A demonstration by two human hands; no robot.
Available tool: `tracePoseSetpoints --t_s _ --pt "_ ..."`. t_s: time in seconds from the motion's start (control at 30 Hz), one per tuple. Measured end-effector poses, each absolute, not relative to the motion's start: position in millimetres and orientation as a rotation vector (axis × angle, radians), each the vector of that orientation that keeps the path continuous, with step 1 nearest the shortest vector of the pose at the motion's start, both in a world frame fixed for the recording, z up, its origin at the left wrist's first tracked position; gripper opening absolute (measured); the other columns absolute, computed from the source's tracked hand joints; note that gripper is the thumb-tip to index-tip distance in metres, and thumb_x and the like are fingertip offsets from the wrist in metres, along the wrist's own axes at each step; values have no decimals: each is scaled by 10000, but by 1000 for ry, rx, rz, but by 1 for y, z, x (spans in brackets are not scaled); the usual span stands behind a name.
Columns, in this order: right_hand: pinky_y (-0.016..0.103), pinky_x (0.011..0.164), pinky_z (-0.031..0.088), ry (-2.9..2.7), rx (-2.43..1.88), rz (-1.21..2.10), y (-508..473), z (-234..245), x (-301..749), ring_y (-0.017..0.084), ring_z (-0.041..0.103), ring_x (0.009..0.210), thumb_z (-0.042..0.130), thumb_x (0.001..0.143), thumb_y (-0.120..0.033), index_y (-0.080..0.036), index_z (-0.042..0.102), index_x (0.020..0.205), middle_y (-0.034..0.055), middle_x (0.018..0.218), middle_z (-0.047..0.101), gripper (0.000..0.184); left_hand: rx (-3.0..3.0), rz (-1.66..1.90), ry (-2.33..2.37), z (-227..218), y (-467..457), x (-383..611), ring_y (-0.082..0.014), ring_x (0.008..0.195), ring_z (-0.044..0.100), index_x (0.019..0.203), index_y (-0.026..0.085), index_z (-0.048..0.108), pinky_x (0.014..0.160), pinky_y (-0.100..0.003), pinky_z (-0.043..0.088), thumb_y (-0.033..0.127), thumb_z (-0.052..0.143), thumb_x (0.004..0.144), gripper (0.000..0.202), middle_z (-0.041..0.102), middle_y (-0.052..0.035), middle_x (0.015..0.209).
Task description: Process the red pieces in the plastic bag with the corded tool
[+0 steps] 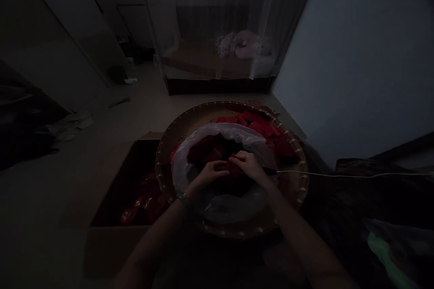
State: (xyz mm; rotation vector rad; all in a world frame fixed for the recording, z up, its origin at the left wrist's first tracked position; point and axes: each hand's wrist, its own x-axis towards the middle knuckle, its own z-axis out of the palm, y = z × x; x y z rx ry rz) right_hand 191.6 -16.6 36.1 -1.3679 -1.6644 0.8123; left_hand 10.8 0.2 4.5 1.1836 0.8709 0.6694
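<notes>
In the dim head view, my left hand and my right hand meet over an open whitish plastic bag. Between their fingertips is a small red packet, its details lost in the dark. Both hands are closed on it, the right with thumb and finger pinched at its top. More dark red pieces lie inside the bag. The bag sits in a round woven bamboo tray. A dark, slim corded tool lies just beyond my right wrist; whether that hand touches it is unclear.
Red packets are heaped at the tray's far right. An open cardboard box holding shiny red packets stands at the left. A white cord runs off right. A netted bed is ahead, a pale wall at right.
</notes>
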Motion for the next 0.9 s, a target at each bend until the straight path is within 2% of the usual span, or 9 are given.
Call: tracePoseSetpoints --t_s 0.1,0.17,0.23,0.27,0.37,0.43,0.63,0.77,0.9 --pt "244 588 399 -1741 -1335 793 -20 35 184 135 536 635 583 782 -471 -159 648 650 24 684 584 345 1200 638 871 6 0 10 -123 607 564 829 110 681 572 -213 414 362 794 561 385 654 -23 711" --pt "257 653 436 -1660 -1351 749 -20 32 181 156 573 729 624 746 -437 -170 678 847 41 805 629 290 1182 660 909 6 0 8 -95 537 516 738 100 661 523 -197 376 392 778 579 353 603 0 618" --pt "276 698 458 -1534 -1419 729 -19 30 182 176 589 791 665 697 -413 -175 639 1032 53 874 642 411 1139 729 954 6 1 6 -78 506 484 707 103 639 501 -188 354 399 772 588 345 569 15 584" --pt "277 685 464 -1490 -1457 750 -19 28 183 180 593 777 675 680 -411 -168 630 1044 53 861 645 440 1119 757 964 7 1 5 -74 504 479 707 106 632 501 -186 353 399 772 589 345 564 18 585" --pt "249 531 434 -1462 -1528 909 -19 25 187 162 565 593 645 688 -451 -136 647 808 31 686 619 337 1080 773 948 7 2 6 -84 540 508 765 114 633 535 -191 377 402 784 569 380 588 10 638" --pt "233 456 392 -1457 -1538 1006 -20 22 187 135 519 498 618 703 -474 -127 615 705 17 619 586 347 1074 767 932 7 1 7 -101 585 536 814 114 638 566 -200 395 422 780 568 419 614 -9 696" --pt "196 358 379 -1246 -1451 1101 -23 17 179 115 510 520 684 605 -481 -153 556 882 21 760 586 447 1107 835 993 4 2 7 -82 536 475 765 114 605 504 -183 350 473 721 626 402 567 10 648" --pt "194 373 392 -1277 -1452 988 -25 15 175 120 500 544 681 626 -495 -168 540 772 5 687 549 384 1102 902 1044 3 4 7 -74 531 453 744 123 576 491 -173 338 469 720 623 394 536 27 627" --pt "210 430 404 -1410 -1518 872 -28 13 172 137 530 566 637 695 -464 -160 609 739 30 679 590 308 1179 934 1002 -2 5 8 -113 625 522 832 110 632 570 -197 402 448 732 619 411 615 -15 733"
